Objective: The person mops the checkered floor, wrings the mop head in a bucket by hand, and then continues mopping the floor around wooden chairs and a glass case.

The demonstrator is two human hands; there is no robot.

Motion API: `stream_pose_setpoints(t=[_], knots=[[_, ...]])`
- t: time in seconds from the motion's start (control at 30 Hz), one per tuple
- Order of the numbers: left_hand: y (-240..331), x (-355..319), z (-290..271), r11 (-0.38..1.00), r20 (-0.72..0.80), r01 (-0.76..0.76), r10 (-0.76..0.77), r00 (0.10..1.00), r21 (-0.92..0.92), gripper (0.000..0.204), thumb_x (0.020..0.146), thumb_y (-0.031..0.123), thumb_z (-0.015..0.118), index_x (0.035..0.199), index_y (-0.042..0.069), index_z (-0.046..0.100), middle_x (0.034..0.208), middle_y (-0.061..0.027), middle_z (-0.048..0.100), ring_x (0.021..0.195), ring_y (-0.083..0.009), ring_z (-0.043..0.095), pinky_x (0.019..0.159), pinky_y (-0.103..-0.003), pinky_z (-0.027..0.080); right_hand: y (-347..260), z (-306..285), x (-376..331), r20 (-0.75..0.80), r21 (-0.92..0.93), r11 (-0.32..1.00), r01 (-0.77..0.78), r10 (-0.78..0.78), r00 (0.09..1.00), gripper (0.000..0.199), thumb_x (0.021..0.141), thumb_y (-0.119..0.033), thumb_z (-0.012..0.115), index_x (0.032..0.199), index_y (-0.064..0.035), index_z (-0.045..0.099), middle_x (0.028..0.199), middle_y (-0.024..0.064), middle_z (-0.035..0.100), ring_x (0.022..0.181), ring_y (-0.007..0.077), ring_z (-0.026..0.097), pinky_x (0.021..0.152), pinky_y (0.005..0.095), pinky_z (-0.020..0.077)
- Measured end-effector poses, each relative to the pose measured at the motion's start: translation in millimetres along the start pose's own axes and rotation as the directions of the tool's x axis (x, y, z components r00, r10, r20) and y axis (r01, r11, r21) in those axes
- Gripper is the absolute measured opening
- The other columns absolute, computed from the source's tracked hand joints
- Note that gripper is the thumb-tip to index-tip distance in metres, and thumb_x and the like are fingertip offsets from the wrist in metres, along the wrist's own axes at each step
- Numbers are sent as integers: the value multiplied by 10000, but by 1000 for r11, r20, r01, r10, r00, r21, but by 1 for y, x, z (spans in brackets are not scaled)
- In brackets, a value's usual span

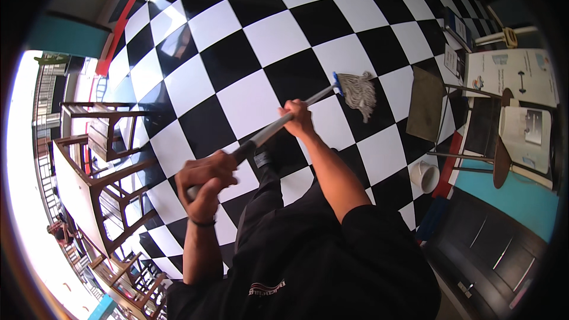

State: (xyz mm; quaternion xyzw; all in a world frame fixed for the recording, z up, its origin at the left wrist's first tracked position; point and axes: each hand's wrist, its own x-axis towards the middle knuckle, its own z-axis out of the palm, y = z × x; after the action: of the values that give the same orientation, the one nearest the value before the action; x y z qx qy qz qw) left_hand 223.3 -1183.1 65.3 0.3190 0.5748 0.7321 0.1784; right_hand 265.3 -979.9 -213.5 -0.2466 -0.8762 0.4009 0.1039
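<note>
A string mop [359,94] with a grey handle and a blue collar slants across the view, its grey strands spread on the black and white checkered floor [244,96]. Near the top end of the handle, my left hand [206,181] is closed around it, a dark band on the wrist. Farther down the shaft, toward the mop head, my right hand [297,118] wraps the handle too. The mop head lies ahead and to the right of my feet. My palms are hidden behind my fingers.
Wooden tables and chairs [101,184] line the left side. On the right stand a chair with a brown seat [425,105], a white bucket [424,176], several boxes [510,77] and a dark door [486,249]. A red-edged teal wall [68,34] is at the far left.
</note>
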Motion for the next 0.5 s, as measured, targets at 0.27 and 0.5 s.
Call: stream_pose_setpoints(t=[0.27, 0.5], knots=[[101, -66, -129, 932, -337, -71, 198, 920, 355, 411, 835, 257, 398, 590, -59, 493, 449, -125, 380, 409, -213, 364, 448, -350, 302, -212, 147, -7, 348, 167, 972, 167, -217, 912, 264, 786, -385, 640, 806, -126, 596, 904, 80, 584, 980, 280, 556, 789, 459, 448], [119, -102, -127, 857, -610, 82, 293, 736, 509, 415, 889, 275, 329, 690, -39, 513, 534, -121, 427, 536, -236, 455, 600, -377, 394, -238, 211, -38, 443, 280, 878, 389, -477, 759, 307, 777, -393, 619, 868, -109, 545, 917, 107, 590, 952, 284, 581, 746, 482, 500]])
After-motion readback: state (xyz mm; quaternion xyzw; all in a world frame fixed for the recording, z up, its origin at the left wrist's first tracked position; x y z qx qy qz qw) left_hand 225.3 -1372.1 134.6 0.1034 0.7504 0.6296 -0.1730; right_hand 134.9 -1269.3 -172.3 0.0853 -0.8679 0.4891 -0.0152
